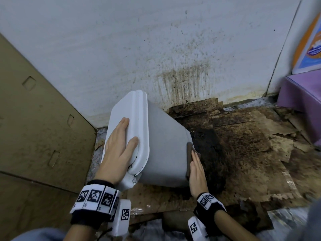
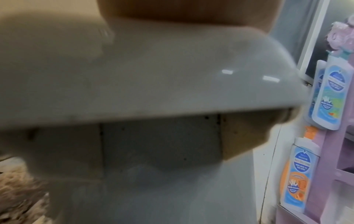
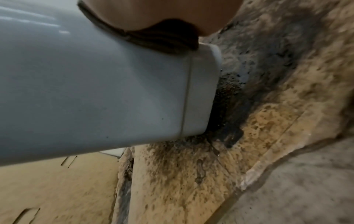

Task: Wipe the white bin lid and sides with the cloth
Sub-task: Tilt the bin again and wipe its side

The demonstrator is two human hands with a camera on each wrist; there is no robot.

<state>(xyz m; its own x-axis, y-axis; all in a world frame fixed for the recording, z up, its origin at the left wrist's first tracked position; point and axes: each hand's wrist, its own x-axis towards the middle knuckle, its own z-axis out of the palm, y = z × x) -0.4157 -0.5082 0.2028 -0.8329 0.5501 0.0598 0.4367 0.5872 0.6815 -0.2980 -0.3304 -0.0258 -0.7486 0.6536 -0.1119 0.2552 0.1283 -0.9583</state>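
Note:
The white bin (image 1: 163, 150) is tipped over toward the left, its base end resting on the dirty floor. My left hand (image 1: 119, 145) lies flat on the closed lid (image 1: 128, 119), fingers straight, steadying it. With straight fingers, my right hand (image 1: 196, 169) presses a dark brown cloth (image 1: 189, 152) against the bin's right side near the base. In the right wrist view the cloth (image 3: 162, 40) sits folded between my palm and the bin wall (image 3: 95, 84). The left wrist view shows the lid's rim (image 2: 153, 84) blurred and very close.
Stained, torn cardboard (image 1: 251, 145) covers the floor right of the bin, and the wall (image 1: 182, 80) behind is streaked with dark grime. A large cardboard box (image 1: 40, 119) stands at the left. A purple rack (image 1: 302, 91) with bottles (image 2: 325, 94) stands at the right.

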